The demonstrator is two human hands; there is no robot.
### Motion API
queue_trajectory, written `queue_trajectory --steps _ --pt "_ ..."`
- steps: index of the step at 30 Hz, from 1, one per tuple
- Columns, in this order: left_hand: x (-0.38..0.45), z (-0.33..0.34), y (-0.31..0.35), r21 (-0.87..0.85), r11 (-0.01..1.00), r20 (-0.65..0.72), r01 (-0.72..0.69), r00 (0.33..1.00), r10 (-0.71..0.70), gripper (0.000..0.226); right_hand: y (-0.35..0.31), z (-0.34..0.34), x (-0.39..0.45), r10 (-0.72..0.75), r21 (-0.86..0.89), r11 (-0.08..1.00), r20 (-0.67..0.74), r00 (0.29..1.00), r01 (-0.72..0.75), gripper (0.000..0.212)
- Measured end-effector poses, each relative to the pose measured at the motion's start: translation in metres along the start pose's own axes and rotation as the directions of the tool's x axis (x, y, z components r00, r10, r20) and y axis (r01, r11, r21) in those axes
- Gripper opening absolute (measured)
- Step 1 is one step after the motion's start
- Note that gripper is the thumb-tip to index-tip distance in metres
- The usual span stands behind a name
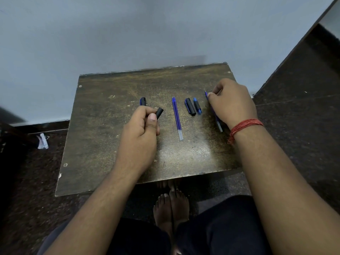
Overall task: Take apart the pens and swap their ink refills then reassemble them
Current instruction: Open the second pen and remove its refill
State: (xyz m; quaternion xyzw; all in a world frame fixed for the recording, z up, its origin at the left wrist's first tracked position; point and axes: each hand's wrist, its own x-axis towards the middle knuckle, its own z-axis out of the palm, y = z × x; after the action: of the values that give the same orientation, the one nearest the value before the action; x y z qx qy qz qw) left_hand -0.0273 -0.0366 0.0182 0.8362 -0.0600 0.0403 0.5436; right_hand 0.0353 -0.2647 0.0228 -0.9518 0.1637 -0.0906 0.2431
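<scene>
Soft, even light is falling on the scene from above, leaving the pale wall (128,34) flat and bluish. A dull sheen is spreading across the near right part of the worn table (103,144), where glare is washing out the grain. The dark floor (303,126) is sinking into near-black, and detail there is getting lost. Shadows under the forearms are staying faint and diffuse. The wide-angle lens is bending straight lines toward the edges, and the left border is smearing, perhaps from motion blur. The centre is holding reasonably sharp focus.
</scene>
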Motion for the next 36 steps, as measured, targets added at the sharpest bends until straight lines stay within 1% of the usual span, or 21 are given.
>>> queue_trajectory --steps 3,5,9,12,16,26,30,33,36 --pt "0.000 0.000 0.001 -0.009 1.000 -0.005 0.003 1.000 -0.003 0.026 -0.012 -0.005 -0.006 -0.051 0.049 0.997 -0.083 0.995 0.056 0.008" --pt "0.001 -0.001 0.001 -0.016 1.000 -0.010 0.003 1.000 -0.004 0.026 -0.025 -0.003 -0.013 -0.115 0.030 0.993 -0.067 0.991 0.118 0.008" --pt "0.001 -0.001 0.001 -0.019 1.000 -0.021 -0.005 1.000 0.005 0.024 -0.048 0.009 -0.029 -0.231 -0.091 0.967 0.098 0.968 0.240 0.012" --pt "0.002 -0.002 0.001 -0.031 0.999 -0.030 -0.005 1.000 0.004 0.023 -0.055 0.017 -0.035 -0.245 -0.169 0.944 0.210 0.946 0.282 0.010" --pt "0.003 -0.002 0.001 -0.041 0.999 -0.033 -0.005 0.999 0.003 0.024 -0.059 0.022 -0.037 -0.212 -0.220 0.936 0.273 0.938 0.275 0.003" --pt "0.002 -0.002 0.003 -0.063 0.998 -0.034 0.003 0.999 -0.005 0.024 -0.058 0.023 -0.038 -0.180 -0.222 0.941 0.311 0.933 0.255 0.003" --pt "0.002 -0.002 0.004 -0.067 0.998 -0.034 0.009 0.999 -0.012 0.024 -0.057 0.024 -0.038 -0.184 -0.219 0.941 0.313 0.932 0.260 0.010" --pt "0.002 -0.002 0.005 -0.076 0.997 -0.035 0.010 0.999 -0.013 0.024 -0.058 0.024 -0.039 -0.185 -0.216 0.941 0.315 0.931 0.260 0.020" --pt "0.003 -0.002 0.004 -0.072 0.997 -0.034 0.009 0.999 -0.011 0.025 -0.058 0.024 -0.039 -0.188 -0.219 0.940 0.304 0.934 0.261 0.023"
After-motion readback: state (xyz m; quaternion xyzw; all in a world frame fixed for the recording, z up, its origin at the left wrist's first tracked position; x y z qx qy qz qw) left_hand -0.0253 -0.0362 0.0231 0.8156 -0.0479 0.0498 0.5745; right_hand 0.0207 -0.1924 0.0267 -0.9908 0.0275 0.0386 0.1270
